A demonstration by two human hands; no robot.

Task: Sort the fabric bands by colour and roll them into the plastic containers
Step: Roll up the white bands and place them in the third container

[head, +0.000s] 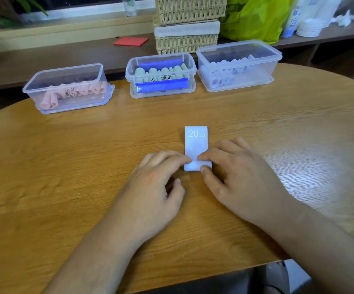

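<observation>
The pale blue band (196, 143) lay flat on the desk (65, 166), running straight away from you. Its far end was printed "20 LB" and its near end was turned up into a small roll. Your right hand (235, 179) pinched that roll, with the forefinger on top and the thumb against its near edge. Its other fingers (233, 145) lay loosely bent just right of the band. Your left hand (157, 183) reached the band from its left side. Its forefinger tip pressed on the roll and met the tip of your right forefinger. The rest of that hand's fingers were bent and close together, and the thumb was held apart from the band.

Well beyond the band, three clear plastic containers stood in a row on the desk, all open at the top. The pink container (63, 68), beyond the band and far to its left, held pink rolls (48, 102). The middle container (161, 55), beyond the band and slightly to its left, held green rolls (152, 73) between two blue clips. The right container (235, 44), beyond the band and to its right, held pale blue rolls (218, 79) of the band's own colour.

Farther beyond the band, past the desk's edge, a shelf (44, 56) carried stacked wicker baskets (188, 24). A red sheet (130, 41) lay left of the baskets, and a bright green bag (256, 18) stood to their right.
</observation>
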